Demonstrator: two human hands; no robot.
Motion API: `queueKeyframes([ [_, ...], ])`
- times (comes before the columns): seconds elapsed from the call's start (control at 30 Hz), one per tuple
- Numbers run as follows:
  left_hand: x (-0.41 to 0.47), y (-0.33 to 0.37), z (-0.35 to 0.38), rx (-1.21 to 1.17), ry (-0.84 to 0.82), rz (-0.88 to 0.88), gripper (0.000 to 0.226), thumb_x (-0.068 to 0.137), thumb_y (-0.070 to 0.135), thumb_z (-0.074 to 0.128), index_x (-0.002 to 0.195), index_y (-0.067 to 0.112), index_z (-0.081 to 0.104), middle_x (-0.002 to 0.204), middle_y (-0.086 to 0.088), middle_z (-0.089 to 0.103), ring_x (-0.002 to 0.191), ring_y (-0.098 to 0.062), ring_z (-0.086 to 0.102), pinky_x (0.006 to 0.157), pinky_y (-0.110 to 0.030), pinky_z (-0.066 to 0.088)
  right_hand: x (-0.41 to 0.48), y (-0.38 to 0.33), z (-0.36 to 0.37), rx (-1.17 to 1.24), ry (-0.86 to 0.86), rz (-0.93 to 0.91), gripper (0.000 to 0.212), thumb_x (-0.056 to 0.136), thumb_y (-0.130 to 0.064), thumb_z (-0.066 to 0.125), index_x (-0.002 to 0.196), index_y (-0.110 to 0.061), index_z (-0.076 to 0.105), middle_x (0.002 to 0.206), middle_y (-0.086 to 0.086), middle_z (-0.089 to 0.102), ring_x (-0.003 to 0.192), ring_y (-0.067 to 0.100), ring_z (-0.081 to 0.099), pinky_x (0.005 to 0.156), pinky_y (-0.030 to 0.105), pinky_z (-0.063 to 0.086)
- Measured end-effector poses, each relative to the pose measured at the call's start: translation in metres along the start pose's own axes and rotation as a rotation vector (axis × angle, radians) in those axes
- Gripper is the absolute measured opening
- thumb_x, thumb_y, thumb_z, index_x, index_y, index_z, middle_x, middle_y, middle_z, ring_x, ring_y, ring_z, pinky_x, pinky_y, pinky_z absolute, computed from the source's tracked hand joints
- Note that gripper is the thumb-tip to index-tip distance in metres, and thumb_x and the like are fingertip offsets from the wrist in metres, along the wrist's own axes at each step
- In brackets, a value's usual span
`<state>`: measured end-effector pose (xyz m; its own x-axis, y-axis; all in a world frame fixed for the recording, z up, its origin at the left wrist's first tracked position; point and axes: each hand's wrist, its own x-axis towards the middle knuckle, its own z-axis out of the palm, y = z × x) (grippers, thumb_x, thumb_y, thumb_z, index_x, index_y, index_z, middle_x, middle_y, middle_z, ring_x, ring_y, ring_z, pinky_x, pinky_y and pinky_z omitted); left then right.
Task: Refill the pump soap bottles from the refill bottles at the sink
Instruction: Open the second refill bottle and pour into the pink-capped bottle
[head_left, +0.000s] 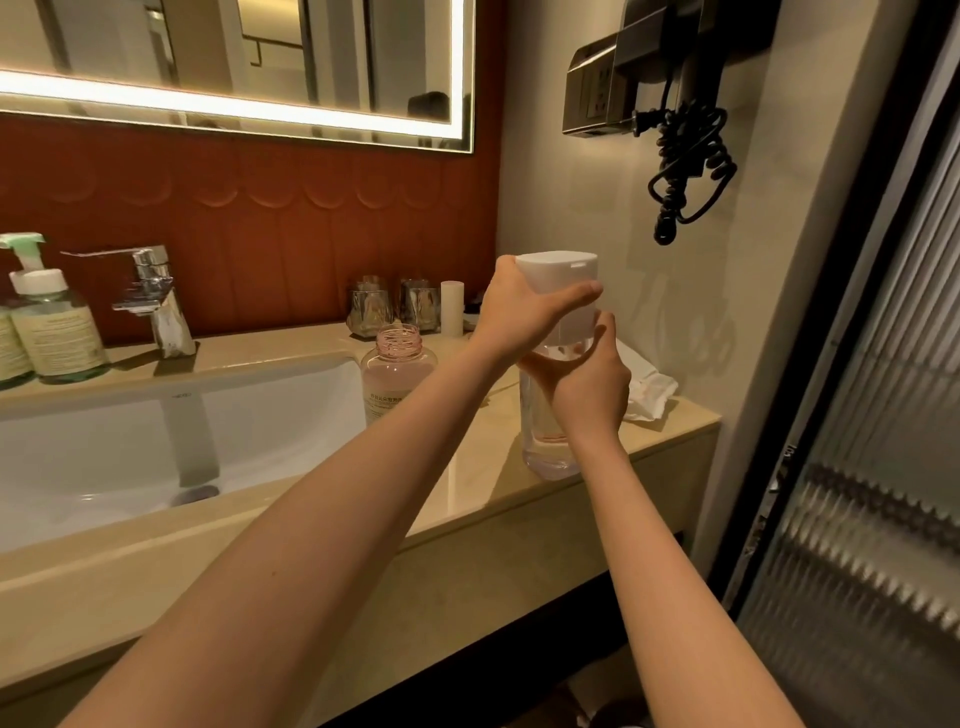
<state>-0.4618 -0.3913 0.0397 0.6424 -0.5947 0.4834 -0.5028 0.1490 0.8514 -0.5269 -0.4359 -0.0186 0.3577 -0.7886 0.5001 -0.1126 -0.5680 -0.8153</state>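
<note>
A clear soap dispenser (546, 441) with a white head (563, 291) stands on the counter to the right of the sink, a little pink liquid in it. My left hand (519, 312) grips the white head from the left. Lower down, my right hand (589, 384) wraps round the clear body. Just left of them stands an uncapped pink refill bottle (396, 371), its threaded neck bare. At the far left, two green pump bottles (52, 327) sit beside the faucet.
The white sink basin (104, 447) lies left of the bottles, under a chrome faucet (156, 301). Two glasses (395, 306) and a small white cylinder (452, 306) stand at the back wall. A crumpled white cloth (649, 389) lies behind the dispenser. A corded hair dryer (685, 150) hangs on the right wall.
</note>
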Motion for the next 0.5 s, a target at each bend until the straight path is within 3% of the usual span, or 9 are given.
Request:
queueKeyframes([
  [0.17, -0.0006, -0.001, -0.0008, -0.055, -0.048, -0.015, 0.071, 0.082, 0.031, 0.069, 0.13, 0.008, 0.023, 0.117, -0.006, 0.04, 0.106, -0.016, 0.049, 0.069, -0.018, 0.051, 0.0001, -0.0005, 0.0036, -0.039, 0.0, 0.014, 0.076, 0.081, -0.036, 0.069, 0.142, -0.02, 0.028, 0.134, 0.006, 0.051, 0.123, 0.028, 0.048, 0.097, 0.042, 0.043],
  [0.27, 0.0021, 0.0006, -0.0063, -0.063, -0.163, -0.017, 0.062, 0.089, 0.027, 0.059, 0.133, 0.008, 0.02, 0.121, -0.008, 0.035, 0.101, -0.014, 0.049, 0.065, -0.014, 0.05, -0.0002, 0.0, 0.0026, -0.041, 0.005, -0.023, 0.072, 0.076, -0.04, 0.073, 0.134, -0.02, 0.035, 0.126, 0.006, 0.055, 0.115, 0.027, 0.053, 0.086, 0.038, 0.047],
  [0.33, 0.0014, 0.0012, -0.0092, -0.064, -0.188, -0.007, 0.054, 0.092, 0.023, 0.053, 0.133, 0.006, 0.022, 0.113, -0.002, 0.035, 0.09, -0.01, 0.047, 0.057, -0.008, 0.048, 0.0019, -0.0007, 0.0014, -0.06, -0.001, -0.047, 0.066, 0.077, -0.038, 0.073, 0.129, -0.018, 0.038, 0.121, 0.005, 0.058, 0.11, 0.027, 0.055, 0.082, 0.037, 0.048],
  [0.5, 0.002, -0.0043, -0.0083, -0.079, -0.077, -0.006, 0.064, 0.082, 0.03, 0.068, 0.127, 0.009, 0.028, 0.111, -0.001, 0.041, 0.089, -0.01, 0.051, 0.059, -0.01, 0.051, 0.0042, -0.0028, 0.0022, -0.053, 0.005, -0.013, 0.064, 0.076, -0.037, 0.073, 0.128, -0.019, 0.039, 0.119, 0.006, 0.059, 0.109, 0.028, 0.056, 0.084, 0.042, 0.052],
])
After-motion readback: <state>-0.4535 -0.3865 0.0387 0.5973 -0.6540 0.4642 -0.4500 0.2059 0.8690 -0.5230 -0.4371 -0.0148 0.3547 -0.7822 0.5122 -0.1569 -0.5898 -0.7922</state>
